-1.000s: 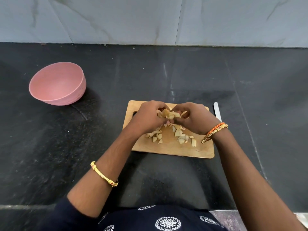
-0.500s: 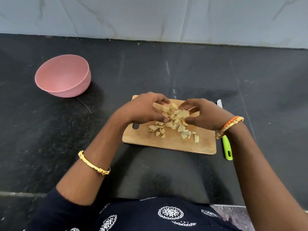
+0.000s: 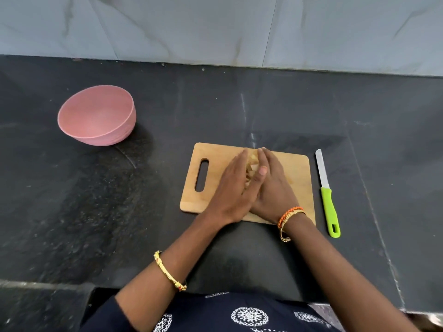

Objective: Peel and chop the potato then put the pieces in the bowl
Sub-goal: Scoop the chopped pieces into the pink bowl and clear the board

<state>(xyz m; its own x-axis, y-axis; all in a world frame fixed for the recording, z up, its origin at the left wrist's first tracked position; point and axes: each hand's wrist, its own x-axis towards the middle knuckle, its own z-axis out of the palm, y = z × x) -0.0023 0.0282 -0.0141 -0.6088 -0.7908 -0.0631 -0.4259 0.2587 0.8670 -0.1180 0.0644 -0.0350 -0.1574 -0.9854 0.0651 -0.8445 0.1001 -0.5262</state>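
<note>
A: The counter [image 3: 239,111] gap is looking risky. The bowl [image 3: 96,115] is sitting way off at 10 o'clock from the board [image 3: 294,173].

B: Yep, the flat left hand [image 3: 236,188] and right hand [image 3: 272,188] are squeezing potato pieces [image 3: 252,164] between straight fingers, nothing gripping. Bits are probably slipping out underneath mid-carry.

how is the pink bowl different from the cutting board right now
The pink bowl is round, deep and holds nothing; the wooden cutting board is flat, rectangular, with a handle slot, and carries the potato pieces. The bowl stands untouched at far left; both hands are over the board. Both rest on the black counter.
</note>
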